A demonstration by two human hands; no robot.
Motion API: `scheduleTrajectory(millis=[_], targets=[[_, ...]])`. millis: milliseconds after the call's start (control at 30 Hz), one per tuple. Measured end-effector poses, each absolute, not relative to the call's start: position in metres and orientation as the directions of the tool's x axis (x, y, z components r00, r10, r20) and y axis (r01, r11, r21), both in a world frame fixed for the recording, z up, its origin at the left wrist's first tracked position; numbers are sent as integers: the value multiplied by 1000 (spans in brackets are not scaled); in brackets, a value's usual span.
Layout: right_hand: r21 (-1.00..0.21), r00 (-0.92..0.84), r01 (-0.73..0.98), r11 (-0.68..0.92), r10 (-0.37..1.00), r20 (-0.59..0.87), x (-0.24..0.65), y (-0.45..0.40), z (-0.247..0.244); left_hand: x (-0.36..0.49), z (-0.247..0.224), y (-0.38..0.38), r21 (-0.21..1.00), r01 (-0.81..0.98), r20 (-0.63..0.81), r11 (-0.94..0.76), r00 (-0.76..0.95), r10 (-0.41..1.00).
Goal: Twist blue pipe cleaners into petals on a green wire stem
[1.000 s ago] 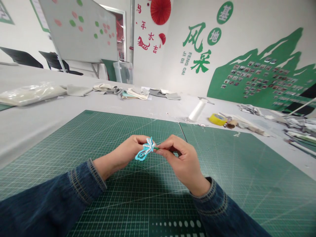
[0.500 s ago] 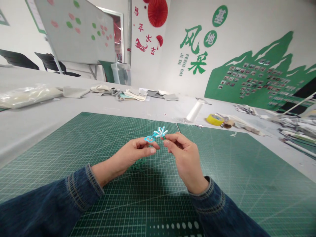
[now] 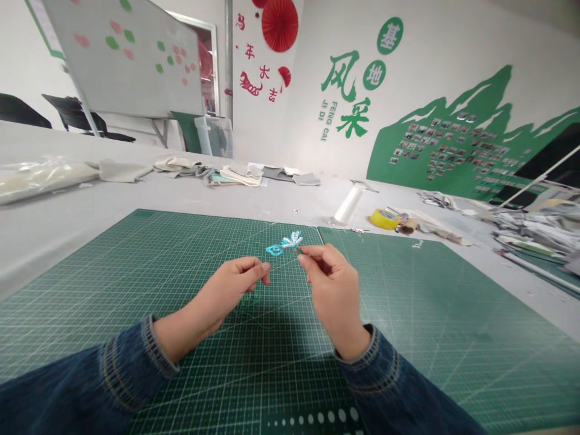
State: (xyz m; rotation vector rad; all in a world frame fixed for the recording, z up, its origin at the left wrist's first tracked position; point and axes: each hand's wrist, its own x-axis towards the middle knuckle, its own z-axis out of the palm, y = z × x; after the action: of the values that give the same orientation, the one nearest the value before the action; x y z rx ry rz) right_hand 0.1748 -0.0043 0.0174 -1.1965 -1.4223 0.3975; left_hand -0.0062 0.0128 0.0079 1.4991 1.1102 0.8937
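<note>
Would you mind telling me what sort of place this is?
It looks like a craft workshop or teaching room, though I can't be certain. Green cutting mats are laid out, fabric pieces lie beyond them, and a whiteboard stands at the back.

A whiteboard [image 3: 122, 60] dotted with pink and green shapes stands at upper left before black chairs [image 3: 75, 115]. Red paper fans [image 3: 280, 25] hang beside a doorway [image 3: 205, 66]; a green mountain mural [image 3: 453, 145] fills the right wall.
</note>
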Motion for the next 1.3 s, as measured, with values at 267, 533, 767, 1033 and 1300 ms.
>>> scheduleTrajectory(millis=[267, 533, 767, 1033, 1300], targets=[[-584, 63, 631, 510, 717, 694, 174, -9, 18, -2, 8, 10, 947, 308, -178, 92, 263, 948], [-570, 47, 646, 508, 719, 694, 174, -7, 16, -12, 16, 18, 923, 377, -63, -77, 344, 937], [-556, 80, 686, 470, 710, 700, 180, -3, 15, -16, 25, 19, 828, 541, -65, -144, 348, 935], [-498, 48, 757, 422, 724, 688, 184, 1, 14, -16, 27, 2, 289, 587, 457, -757, 610, 648], [-111, -351, 832, 544, 671, 653, 182, -4, 13, -30, 42, 2, -190, 590, 625, -785, 689, 368]])
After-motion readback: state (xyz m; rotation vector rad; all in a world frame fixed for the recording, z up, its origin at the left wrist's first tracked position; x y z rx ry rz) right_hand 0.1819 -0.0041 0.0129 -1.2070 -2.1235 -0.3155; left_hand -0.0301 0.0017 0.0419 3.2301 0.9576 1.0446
